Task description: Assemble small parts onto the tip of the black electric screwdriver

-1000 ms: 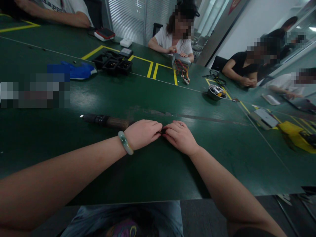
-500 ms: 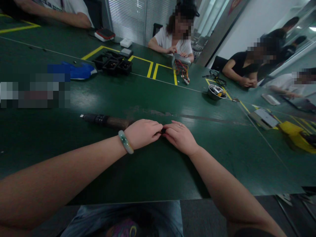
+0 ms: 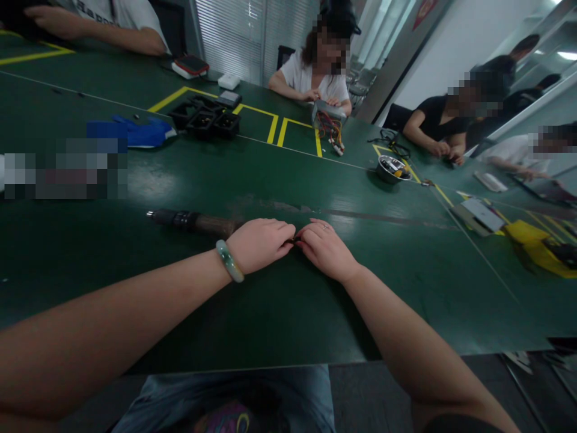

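My left hand (image 3: 262,243) and my right hand (image 3: 327,248) meet at the fingertips over the green table (image 3: 252,319). Between them they pinch a small black piece (image 3: 294,240), mostly covered by my fingers, so its kind does not show. Both hands are closed. Just beyond my left hand lies a dark tool with a brown grip and a bright metal tip (image 3: 193,222), pointing left; its right end is hidden behind that hand. A jade-coloured bangle (image 3: 229,261) circles my left wrist.
Farther back are black trays (image 3: 202,119), a blue cloth-like item (image 3: 148,132), a metal bowl of small parts (image 3: 393,169) and a yellow bin (image 3: 536,243). Across the table a person handles a grey box with coloured wires (image 3: 329,114). Other people sit around.
My hands stay nearly in place, with the right fingers shifted slightly left toward the left hand. The view has turned a little. The person at far right back has shifted their hands slightly.
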Demonstrator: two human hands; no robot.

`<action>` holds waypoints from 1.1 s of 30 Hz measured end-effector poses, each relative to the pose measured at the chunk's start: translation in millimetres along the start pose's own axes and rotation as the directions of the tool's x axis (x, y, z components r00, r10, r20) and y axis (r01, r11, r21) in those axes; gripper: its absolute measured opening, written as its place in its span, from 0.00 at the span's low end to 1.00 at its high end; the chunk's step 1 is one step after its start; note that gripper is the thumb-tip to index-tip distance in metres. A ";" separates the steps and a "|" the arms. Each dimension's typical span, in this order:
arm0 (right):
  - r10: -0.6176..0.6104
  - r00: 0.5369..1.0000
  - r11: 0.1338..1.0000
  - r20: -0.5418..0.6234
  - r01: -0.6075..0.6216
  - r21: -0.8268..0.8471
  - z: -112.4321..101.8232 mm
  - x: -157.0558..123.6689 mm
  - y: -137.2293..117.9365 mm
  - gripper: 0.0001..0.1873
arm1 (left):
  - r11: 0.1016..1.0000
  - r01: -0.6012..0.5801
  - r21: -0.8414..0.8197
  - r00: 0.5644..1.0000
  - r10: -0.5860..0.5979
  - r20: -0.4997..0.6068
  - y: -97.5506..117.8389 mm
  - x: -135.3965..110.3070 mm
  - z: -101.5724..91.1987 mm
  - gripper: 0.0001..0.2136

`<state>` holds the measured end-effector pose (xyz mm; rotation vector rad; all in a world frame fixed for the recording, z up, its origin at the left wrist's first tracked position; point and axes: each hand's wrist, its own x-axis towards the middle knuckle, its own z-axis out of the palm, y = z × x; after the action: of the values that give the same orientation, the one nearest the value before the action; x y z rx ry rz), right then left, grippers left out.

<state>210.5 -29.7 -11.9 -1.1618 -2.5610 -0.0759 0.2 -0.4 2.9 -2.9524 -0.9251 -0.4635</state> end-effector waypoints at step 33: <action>0.076 0.997 0.977 -0.016 -0.071 0.202 -4.6 -4.8 0.5 0.07 | 0.995 -0.044 -0.091 0.998 0.047 0.031 -5.3 -1.0 5.4 0.08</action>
<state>215.1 -33.7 -9.1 -1.1688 -2.4356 0.1822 -2.1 4.0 -2.9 -3.0646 -0.8595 -0.4688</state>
